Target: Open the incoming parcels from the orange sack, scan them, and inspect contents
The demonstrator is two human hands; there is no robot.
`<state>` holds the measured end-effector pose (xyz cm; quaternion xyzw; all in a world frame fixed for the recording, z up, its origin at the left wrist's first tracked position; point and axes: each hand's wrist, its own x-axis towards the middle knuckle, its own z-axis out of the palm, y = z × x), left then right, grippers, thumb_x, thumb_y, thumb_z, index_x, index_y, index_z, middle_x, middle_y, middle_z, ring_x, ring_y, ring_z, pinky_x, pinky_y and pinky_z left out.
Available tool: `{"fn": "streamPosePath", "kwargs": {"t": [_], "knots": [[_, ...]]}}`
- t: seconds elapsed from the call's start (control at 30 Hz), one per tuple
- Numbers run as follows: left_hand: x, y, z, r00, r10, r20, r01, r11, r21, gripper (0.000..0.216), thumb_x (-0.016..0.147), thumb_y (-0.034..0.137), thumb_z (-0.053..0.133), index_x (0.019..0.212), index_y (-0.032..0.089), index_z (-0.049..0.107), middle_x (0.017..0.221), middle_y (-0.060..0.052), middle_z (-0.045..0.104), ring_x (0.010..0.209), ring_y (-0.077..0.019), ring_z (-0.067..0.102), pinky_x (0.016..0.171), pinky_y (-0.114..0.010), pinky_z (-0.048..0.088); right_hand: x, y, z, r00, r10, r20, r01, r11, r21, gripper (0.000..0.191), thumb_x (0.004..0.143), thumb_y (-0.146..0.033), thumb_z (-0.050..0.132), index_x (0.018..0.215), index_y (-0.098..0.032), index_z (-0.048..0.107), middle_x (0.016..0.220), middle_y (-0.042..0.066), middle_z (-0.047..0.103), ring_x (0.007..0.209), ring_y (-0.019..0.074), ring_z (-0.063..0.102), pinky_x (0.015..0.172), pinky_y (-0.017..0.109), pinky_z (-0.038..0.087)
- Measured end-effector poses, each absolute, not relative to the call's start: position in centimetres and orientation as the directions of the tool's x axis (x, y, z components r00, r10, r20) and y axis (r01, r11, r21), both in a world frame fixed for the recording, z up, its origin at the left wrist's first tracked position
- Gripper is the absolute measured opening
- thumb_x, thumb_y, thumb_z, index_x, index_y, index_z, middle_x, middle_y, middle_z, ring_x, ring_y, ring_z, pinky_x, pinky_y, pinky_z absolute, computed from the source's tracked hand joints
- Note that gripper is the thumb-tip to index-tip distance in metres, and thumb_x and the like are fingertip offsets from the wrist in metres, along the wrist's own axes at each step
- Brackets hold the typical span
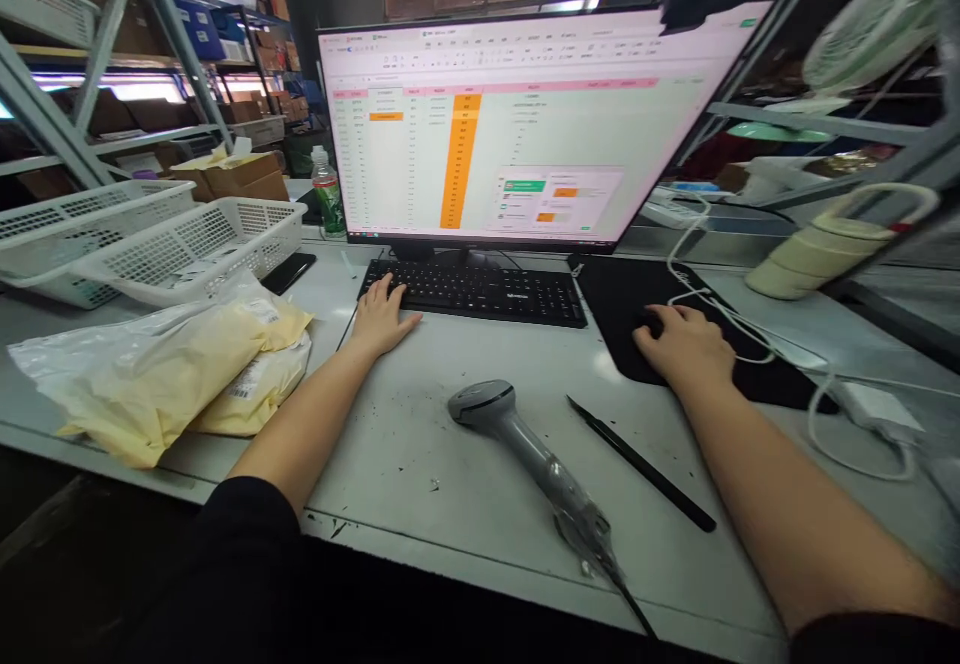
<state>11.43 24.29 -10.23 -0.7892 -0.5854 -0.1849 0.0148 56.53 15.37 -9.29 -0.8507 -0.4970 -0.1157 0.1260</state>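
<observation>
My left hand (pixel 381 316) rests with spread fingers on the left end of a black keyboard (pixel 480 291). On a black mouse pad (pixel 621 306) at the right, my right hand (pixel 688 342) is wrapped over a dark computer mouse (pixel 649 320), mostly hidden under the fingers. Behind the keyboard a wide monitor (pixel 420 164) shows a spreadsheet with an orange column and a small pop-up window. Between my forearms lie a grey barcode scanner (pixel 525 449), its handle wrapped in clear plastic, and a slim black craft knife (pixel 641 464).
Plastic-wrapped yellow parcels (pixel 187 364) lie at the left, before white baskets (pixel 202 244) and a black phone (pixel 289 272). A drink bottle (pixel 325 194) stands by the monitor. On the right are a cream tumbler (pixel 817 254), white cables and a charger (pixel 877 412).
</observation>
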Motion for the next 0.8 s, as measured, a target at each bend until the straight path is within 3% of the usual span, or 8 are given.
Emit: {"fn": "streamPosePath", "kwargs": {"t": [0.13,0.57,0.8], "knots": [[11.3,24.59,-10.75,0.244,0.904,0.352,0.931,-0.32,0.176,0.069,0.096,0.056,0.056,0.154,0.019,0.049,0.171,-0.016,0.029,0.155,-0.0377,0.032,0.126,-0.053,0.03,56.68,15.29,-9.52,0.472,0.808,0.353,0.878,-0.467,-0.107,0.057,0.098,-0.04,0.041,0.15,-0.02,0.056,0.15,0.018,0.055,0.121,0.0371,0.058,0.092,0.049,0.05],[11.33,24.72,-10.89,0.215,0.894,0.393,0.944,-0.294,0.151,0.074,0.096,0.055,0.053,0.156,0.013,0.045,0.169,-0.02,0.031,0.155,-0.0397,0.031,0.126,-0.055,0.029,56.92,15.35,-10.0,0.51,0.775,0.373,0.853,-0.511,-0.104,0.05,0.099,-0.034,0.041,0.142,-0.018,0.061,0.149,0.018,0.054,0.118,0.0355,0.055,0.094,0.048,0.047],[11.23,24.79,-10.79,0.213,0.912,0.351,0.94,-0.29,0.182,0.074,0.097,0.056,0.051,0.157,0.015,0.044,0.17,-0.02,0.03,0.156,-0.0404,0.029,0.125,-0.057,0.031,57.15,15.48,-10.18,0.52,0.768,0.375,0.847,-0.522,-0.105,0.053,0.098,-0.032,0.042,0.146,-0.016,0.057,0.149,0.019,0.053,0.119,0.035,0.055,0.095,0.047,0.047]]}}
